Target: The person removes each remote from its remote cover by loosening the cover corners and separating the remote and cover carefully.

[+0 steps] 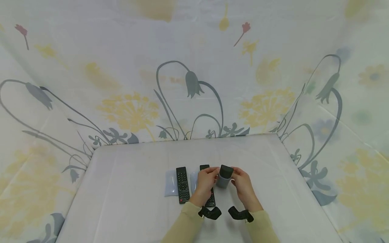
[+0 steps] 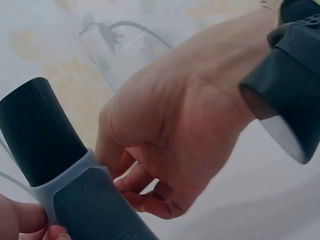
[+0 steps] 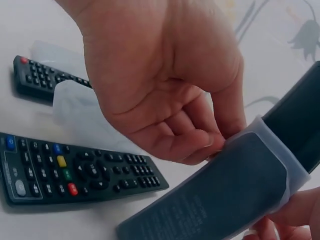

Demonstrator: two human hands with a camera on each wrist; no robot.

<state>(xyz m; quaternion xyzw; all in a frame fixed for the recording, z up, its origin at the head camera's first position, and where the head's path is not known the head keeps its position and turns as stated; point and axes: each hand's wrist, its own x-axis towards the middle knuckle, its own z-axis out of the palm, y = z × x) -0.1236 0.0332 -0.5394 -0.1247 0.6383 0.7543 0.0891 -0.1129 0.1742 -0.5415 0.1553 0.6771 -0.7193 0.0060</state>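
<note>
A black remote control [image 1: 226, 171] stands tilted between my two hands, its bare end sticking out of a translucent cover [image 1: 223, 183]. My left hand [image 1: 206, 182] pinches the cover's rim on one side. On the other side my right hand [image 1: 244, 186] holds the rim with curled fingers. The right wrist view shows the left thumb and fingers at the edge of the cover [image 3: 220, 185], with faint print on the remote showing through. In the left wrist view the right fingers lie along the cover [image 2: 100, 200], partly hidden behind it.
Two more black remotes lie buttons up at the left: one remote [image 1: 183, 185] uncrossed, another remote [image 1: 210, 201] partly under my left hand. Beside them are pale translucent covers, one cover [image 1: 171, 183] at the far left, another cover [image 1: 193, 180] between. Flowered cloth walls [image 1: 194, 114] surround the white table [image 1: 130, 202].
</note>
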